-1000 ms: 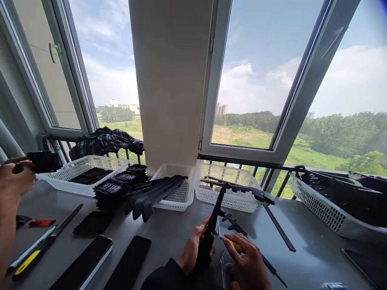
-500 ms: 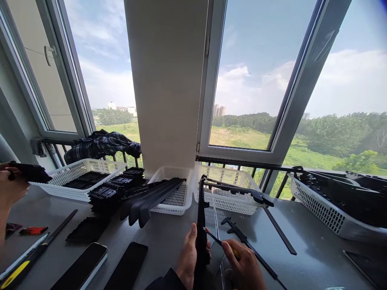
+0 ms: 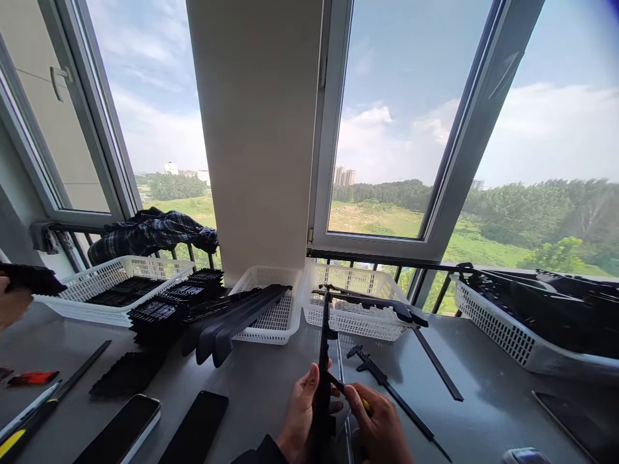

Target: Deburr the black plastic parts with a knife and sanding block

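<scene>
My left hand (image 3: 300, 419) grips a long black plastic strip (image 3: 323, 348) that stands nearly upright over the grey table (image 3: 483, 412). My right hand (image 3: 380, 428) pinches a thin tool with a yellow handle (image 3: 349, 394), its dark tip touching the strip at mid height. Both hands sit at the bottom middle of the view. A second black part with a small clamp (image 3: 372, 367) lies on the table just right of my hands.
Several white mesh baskets (image 3: 275, 322) line the window side, holding black strips and stacked black pieces (image 3: 169, 306). Another person's hand (image 3: 12, 303) holds a black part at the far left. Two phones (image 3: 118, 435) and pens (image 3: 26, 419) lie front left. A plaid cloth (image 3: 149, 232) hangs on the railing.
The black strip swung from a rightward tilt to nearly upright. My right hand moved in closer to it. The view shifted right, so the other person's hand slid toward the left edge.
</scene>
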`<state>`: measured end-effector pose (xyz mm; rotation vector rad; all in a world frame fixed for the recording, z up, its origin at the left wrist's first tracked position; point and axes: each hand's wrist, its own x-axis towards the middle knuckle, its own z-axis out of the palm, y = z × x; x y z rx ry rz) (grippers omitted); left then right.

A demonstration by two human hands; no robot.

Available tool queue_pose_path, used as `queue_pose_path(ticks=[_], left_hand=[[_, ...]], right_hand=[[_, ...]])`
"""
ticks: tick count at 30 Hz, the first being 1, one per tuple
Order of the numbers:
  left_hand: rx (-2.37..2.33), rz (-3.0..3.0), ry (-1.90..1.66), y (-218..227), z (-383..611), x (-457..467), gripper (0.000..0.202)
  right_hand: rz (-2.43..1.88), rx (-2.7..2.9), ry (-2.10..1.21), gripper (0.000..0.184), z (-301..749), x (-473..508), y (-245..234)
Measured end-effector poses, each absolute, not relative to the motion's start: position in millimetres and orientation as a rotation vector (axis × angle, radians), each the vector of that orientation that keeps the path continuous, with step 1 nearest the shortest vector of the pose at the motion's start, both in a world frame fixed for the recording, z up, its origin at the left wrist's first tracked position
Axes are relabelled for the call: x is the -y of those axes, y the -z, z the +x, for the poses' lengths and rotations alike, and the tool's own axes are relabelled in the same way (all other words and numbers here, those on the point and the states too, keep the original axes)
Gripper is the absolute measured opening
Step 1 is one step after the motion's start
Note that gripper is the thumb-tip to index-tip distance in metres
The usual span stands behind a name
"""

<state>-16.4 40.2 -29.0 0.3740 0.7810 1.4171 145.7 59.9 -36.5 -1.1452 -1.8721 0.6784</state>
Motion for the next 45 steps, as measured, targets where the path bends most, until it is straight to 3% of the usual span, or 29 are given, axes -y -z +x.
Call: queue_pose_path(ticks=[7, 18, 31, 45], left_hand=[[-0.756, 0.347, -1.433, 43, -18, -47, 0.083], [-0.773, 0.357, -1.394, 23, -22, -40, 0.084], [-0.732, 0.329, -1.443, 14, -20, -41, 0.067], [-0.833, 0.415, -1.376, 19, -23, -41, 0.073]], right_hand=[[-1.168, 1.838, -0.642, 0.067, 146, -58, 36], [-1.174, 1.815, -0.654, 0.063, 146, -55, 30], [-1.123, 1.846, -0.695, 0.055, 151, -52, 22], [-1.127, 1.943, -0.671, 0.048, 154, -51, 17]])
